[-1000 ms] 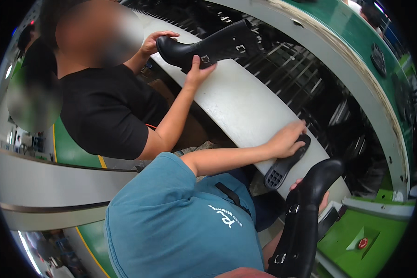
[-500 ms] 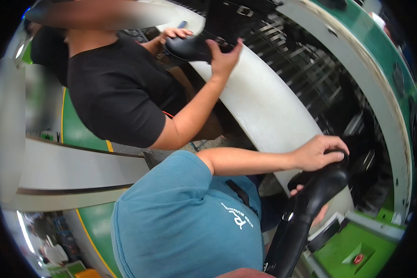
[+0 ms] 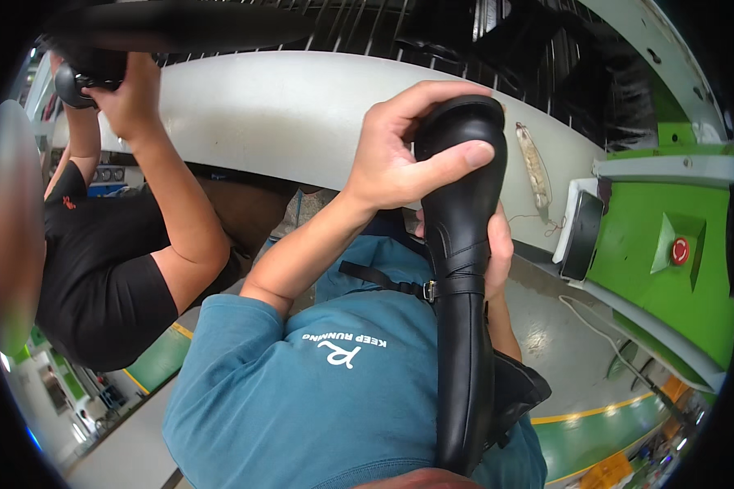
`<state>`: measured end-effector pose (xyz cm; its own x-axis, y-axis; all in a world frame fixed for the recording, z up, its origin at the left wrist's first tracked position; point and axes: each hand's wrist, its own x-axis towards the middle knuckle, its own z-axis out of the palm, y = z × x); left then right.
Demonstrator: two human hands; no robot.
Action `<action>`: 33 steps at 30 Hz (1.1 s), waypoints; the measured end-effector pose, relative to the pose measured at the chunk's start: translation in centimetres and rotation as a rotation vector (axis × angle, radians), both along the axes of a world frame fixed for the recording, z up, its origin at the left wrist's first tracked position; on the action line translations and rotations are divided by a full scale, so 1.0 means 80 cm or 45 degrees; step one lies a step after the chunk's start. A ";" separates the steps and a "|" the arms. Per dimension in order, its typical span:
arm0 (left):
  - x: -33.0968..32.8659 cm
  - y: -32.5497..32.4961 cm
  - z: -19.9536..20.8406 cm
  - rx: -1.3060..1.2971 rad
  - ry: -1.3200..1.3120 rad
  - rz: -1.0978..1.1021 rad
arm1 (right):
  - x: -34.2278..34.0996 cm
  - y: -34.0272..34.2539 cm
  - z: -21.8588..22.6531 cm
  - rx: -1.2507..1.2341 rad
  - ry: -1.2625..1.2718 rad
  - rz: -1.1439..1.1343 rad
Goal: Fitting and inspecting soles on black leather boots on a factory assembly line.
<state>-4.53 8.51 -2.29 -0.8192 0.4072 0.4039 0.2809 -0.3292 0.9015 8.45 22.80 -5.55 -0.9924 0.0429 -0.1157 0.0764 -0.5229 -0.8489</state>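
A tall black boot (image 3: 465,326) with a buckled ankle strap is held up in front of my teal shirt, its toe away from me and its shaft running down toward my chest. My left hand (image 3: 408,151) wraps round the toe end, thumb lying across the top. Along the boot's right side, by the ankle, the fingers of my right hand (image 3: 499,248) grip it; part of that hand is hidden behind the boot. Another black leather piece (image 3: 518,391), perhaps part of a second boot, shows beside the shaft near my right forearm.
A curved white work surface (image 3: 302,106) lies beyond my hands, with a string-wound stick (image 3: 533,167) on it. Past it, black boots (image 3: 506,41) rest on metal rods. At right stands a green machine (image 3: 644,236) with a red button. A co-worker (image 3: 114,269) at left holds a black boot (image 3: 77,85).
My view has turned rightward, so the co-worker sits farther left. The boot has swung from the right toward the middle, toe now pointing away from me. Both hands still grip it.
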 end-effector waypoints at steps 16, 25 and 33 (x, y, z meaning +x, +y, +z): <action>0.010 0.011 0.003 -0.012 0.079 0.090 | -0.004 0.011 0.008 0.178 0.004 0.094; 0.011 0.011 0.001 -0.007 0.058 0.104 | -0.007 0.016 -0.002 0.203 0.016 0.133; 0.014 0.013 0.002 0.023 0.048 0.119 | -0.008 0.016 -0.005 0.194 0.057 0.129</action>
<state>-3.43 9.54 -2.16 -0.8373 0.3221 0.4417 0.3449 -0.3157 0.8840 7.84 24.08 -5.93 -0.9965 -0.0440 -0.0709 0.0824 -0.3797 -0.9214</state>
